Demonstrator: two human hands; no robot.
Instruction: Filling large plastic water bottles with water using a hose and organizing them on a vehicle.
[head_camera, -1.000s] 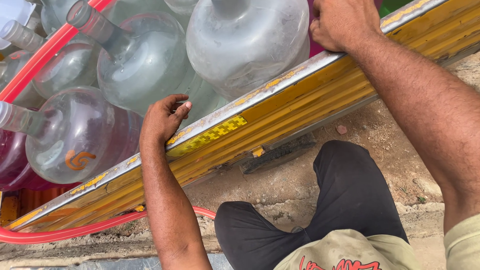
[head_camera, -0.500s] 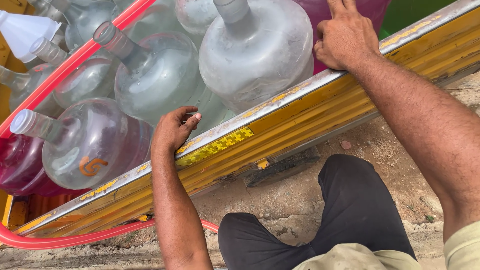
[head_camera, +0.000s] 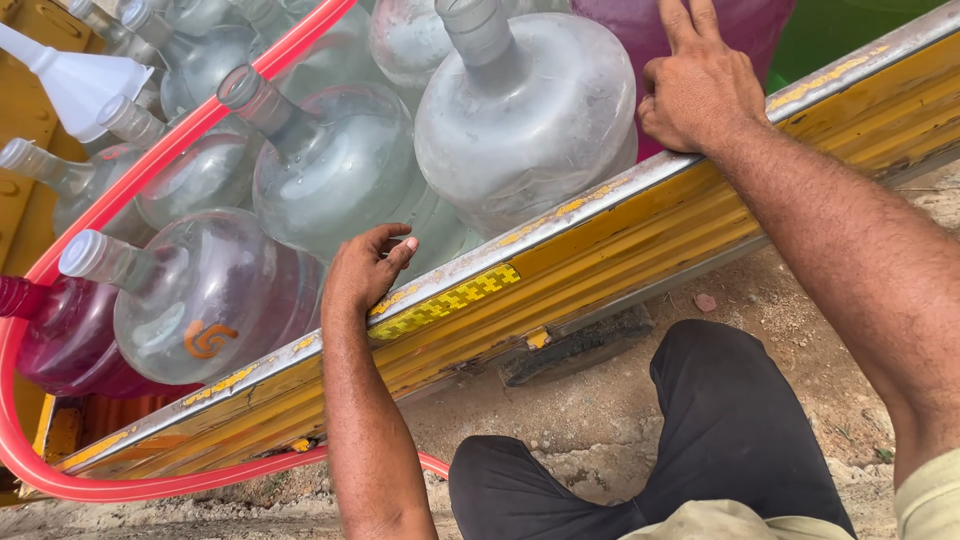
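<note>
We have our left hand (head_camera: 362, 272) hooked over the metal-capped top edge of the yellow painted truck sideboard (head_camera: 560, 262), fingers curled onto the rail, thumb tip touching the rim. Grip looks loose; nothing else is held.

Our right hand (head_camera: 700, 90) is at 1 o'clock, palm flat on the same rail, fingers stretched forward against a large magenta translucent plastic jug (head_camera: 640, 25). It is open and pressing, not clenched.

The rail runs diagonally from 8 o'clock up to 2 o'clock. Behind it the bed is packed with clear round plastic water jugs lying tilted, necks pointing toward 10 o'clock. The biggest clear jug (head_camera: 530, 120) sits between our hands, just beside the right one. Another clear jug with an orange swirl mark (head_camera: 215, 300) lies at 9 o'clock, just left of our left hand, touching the rail.

A red flexible hose (head_camera: 130, 175) loops across the jugs from 12 o'clock down to 8 o'clock and back under the sideboard. A white plastic funnel (head_camera: 85, 85) sits at 10 o'clock.

Our knee in black trousers (head_camera: 730, 430) is at 5 o'clock, over bare dirt ground (head_camera: 600, 410).
</note>
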